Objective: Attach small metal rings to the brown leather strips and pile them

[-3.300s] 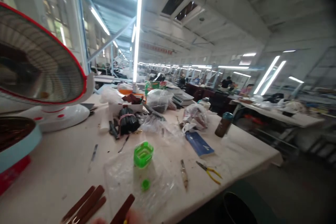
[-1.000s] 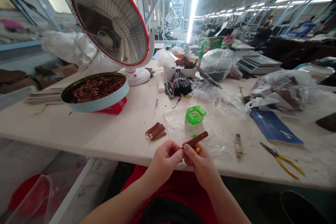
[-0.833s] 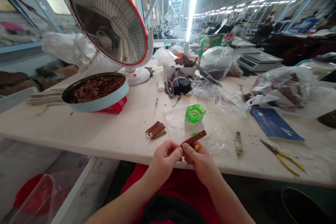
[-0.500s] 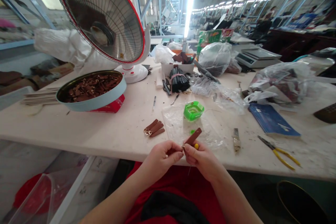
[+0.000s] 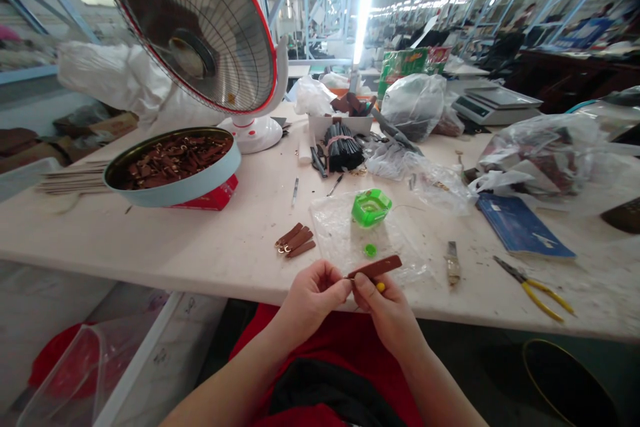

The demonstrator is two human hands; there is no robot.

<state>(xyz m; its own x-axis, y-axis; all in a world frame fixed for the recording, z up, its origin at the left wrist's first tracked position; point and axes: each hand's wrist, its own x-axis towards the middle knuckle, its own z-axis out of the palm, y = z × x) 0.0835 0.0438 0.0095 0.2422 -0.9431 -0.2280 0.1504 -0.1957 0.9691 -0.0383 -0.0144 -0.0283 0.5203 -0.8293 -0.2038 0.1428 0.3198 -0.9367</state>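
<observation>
A brown leather strap [image 5: 377, 267] with a small hole near its far end is held over the table's front edge. My right hand [image 5: 383, 300] is closed, its thumb and fingers gripping the strap near its left end. A small yellow knob [image 5: 381, 287] pokes out between those fingers; what it belongs to is mostly hidden. My left hand [image 5: 317, 293] is closed too, thumb and forefinger pinching at the strap's left end, where the detail is too small to make out. Several finished-looking brown straps with gold rings [image 5: 296, 240] lie in a pile beyond my left hand.
A green container [image 5: 371, 207] and small green cap [image 5: 370, 251] sit on a plastic sheet [image 5: 335, 227]. Yellow-handled pliers [image 5: 537, 290], a blade [image 5: 453, 263] and blue book [image 5: 525, 225] lie right. Left are a round tin [image 5: 200, 183] of brown pieces and a fan [image 5: 200, 33].
The strap has tilted from slanting upward to lying flatter, its free end swinging right. Both hands stay together at its left end. The small green cap now shows fully.
</observation>
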